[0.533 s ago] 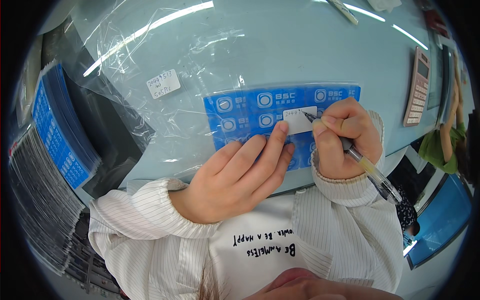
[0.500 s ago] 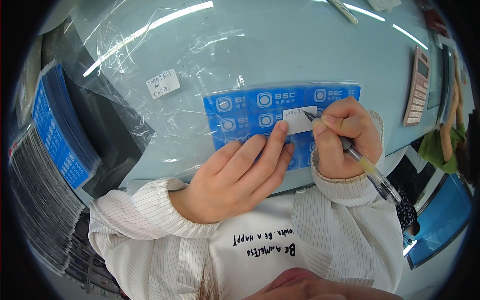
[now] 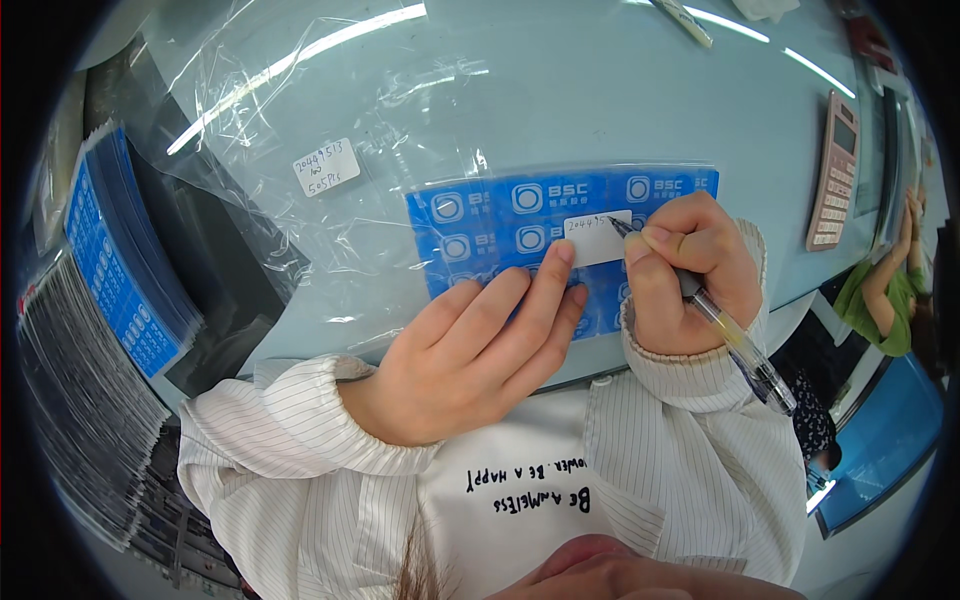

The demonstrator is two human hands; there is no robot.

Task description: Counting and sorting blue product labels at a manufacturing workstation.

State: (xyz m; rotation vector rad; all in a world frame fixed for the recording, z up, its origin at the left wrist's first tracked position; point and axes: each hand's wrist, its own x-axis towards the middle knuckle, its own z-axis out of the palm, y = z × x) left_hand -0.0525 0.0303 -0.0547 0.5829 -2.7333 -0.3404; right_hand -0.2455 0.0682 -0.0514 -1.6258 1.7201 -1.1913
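My right hand point(image 3: 695, 270) grips a clear-barrelled pen point(image 3: 745, 350), its tip on a small white label point(image 3: 598, 245) that bears handwriting. Under the label lies a blue printed sheet point(image 3: 500, 215) with a repeated white pattern. My left hand point(image 3: 470, 350) lies with its fingers stretched out over the sheet, one fingertip touching the label's lower left corner. Part of the sheet is hidden beneath both hands. Farther left, another handwritten white label point(image 3: 327, 168) rests on a clear plastic bag point(image 3: 260, 110).
At the left edge stand a stack of blue printed sheets point(image 3: 120, 260) and a tall stack of thin grey sheets point(image 3: 90, 400). A pink calculator point(image 3: 833, 175) lies at the right, a white marker-like stick point(image 3: 685, 20) at the back. Someone in green point(image 3: 880, 305) is at the far right.
The pen tip has moved slightly right along the label, and another mark has appeared in the written line. My left hand has stayed in place. At far right, the other person's arms have shifted.
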